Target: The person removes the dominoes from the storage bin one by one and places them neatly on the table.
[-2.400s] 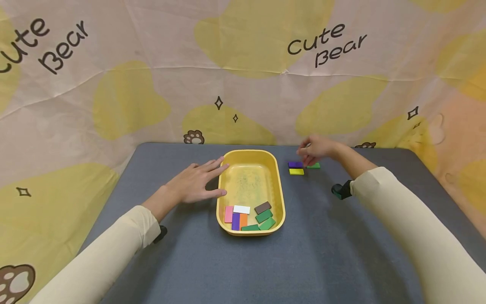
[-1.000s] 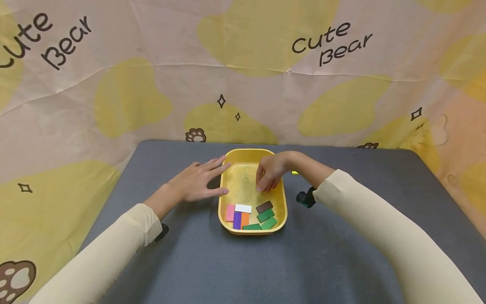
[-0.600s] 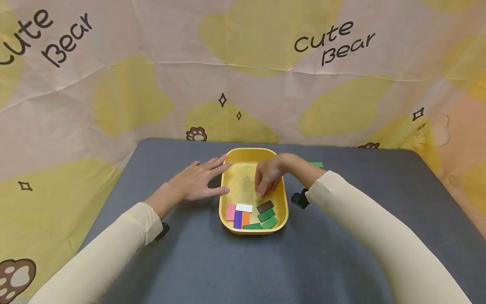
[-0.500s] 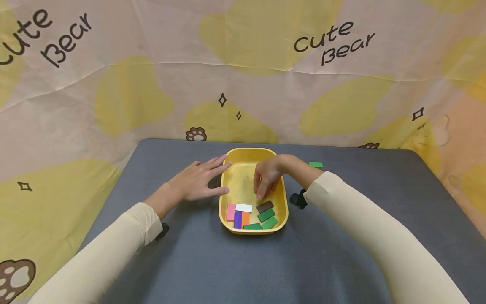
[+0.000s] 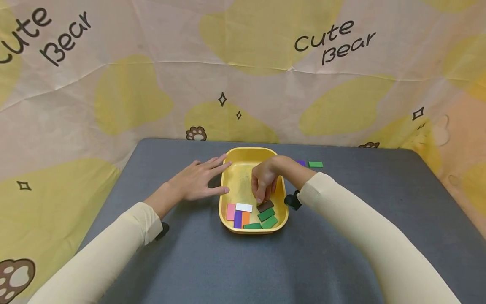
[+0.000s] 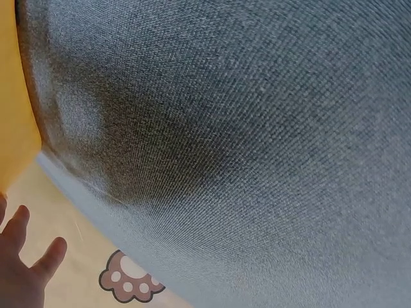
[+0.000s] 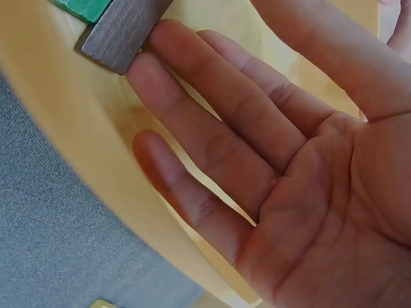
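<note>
A yellow tray [image 5: 253, 232] stands on the table with several small flat blocks at its near end. My left hand [image 5: 199, 179] lies at the tray's left side, fingers spread, fingertips at the rim. My right hand [image 5: 265, 177] reaches down into the tray. In the right wrist view its fingers are fairly straight, and the fingertips touch one end of a brown block [image 7: 125, 35]; the thumb tip is out of that view. Green blocks [image 5: 266, 214] lie in front of the brown one. White [image 5: 244, 207], pink [image 5: 230, 212], purple [image 5: 238, 219] and orange [image 5: 246, 218] blocks sit to the left.
Beyond the tray's right side, a green block [image 5: 315, 164] and a purple block [image 5: 301, 163], partly behind the right forearm, lie on the grey table [image 5: 212, 270]. A printed cloth [image 5: 258, 101] hangs behind the table's far edge.
My right hand has come left from the blocks on the table into the tray, then moved nearer until it reached the brown block. My left hand has stayed at the rim.
</note>
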`<action>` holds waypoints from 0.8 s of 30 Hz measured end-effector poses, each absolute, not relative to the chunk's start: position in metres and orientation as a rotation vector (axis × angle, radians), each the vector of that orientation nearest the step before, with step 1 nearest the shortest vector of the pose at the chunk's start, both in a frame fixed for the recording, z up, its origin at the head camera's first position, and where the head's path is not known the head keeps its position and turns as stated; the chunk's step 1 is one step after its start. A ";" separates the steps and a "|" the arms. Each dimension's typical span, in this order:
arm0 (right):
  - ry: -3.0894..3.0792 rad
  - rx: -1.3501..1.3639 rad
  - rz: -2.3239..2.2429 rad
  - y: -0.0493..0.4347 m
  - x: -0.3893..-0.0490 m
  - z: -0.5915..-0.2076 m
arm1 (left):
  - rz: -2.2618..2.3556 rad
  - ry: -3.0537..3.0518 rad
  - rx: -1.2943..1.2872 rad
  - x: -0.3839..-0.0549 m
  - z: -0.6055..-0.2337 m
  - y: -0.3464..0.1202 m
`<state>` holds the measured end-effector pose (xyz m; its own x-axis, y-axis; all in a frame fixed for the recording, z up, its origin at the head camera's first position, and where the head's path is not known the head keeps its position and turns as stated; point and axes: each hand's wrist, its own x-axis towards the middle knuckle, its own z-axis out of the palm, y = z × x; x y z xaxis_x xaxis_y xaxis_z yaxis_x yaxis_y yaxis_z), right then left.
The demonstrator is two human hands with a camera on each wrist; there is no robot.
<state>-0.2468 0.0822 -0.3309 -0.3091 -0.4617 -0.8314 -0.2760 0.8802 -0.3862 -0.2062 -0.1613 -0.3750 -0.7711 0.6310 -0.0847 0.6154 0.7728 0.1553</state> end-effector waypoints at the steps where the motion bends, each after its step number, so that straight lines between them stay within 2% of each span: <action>1: 1.909 -0.543 -0.201 0.082 -0.247 -0.331 | 0.184 2.831 1.000 -0.206 -0.375 -0.161; 24: 1.874 -0.501 -0.134 0.077 -0.243 -0.335 | 0.193 2.838 1.013 -0.206 -0.375 -0.162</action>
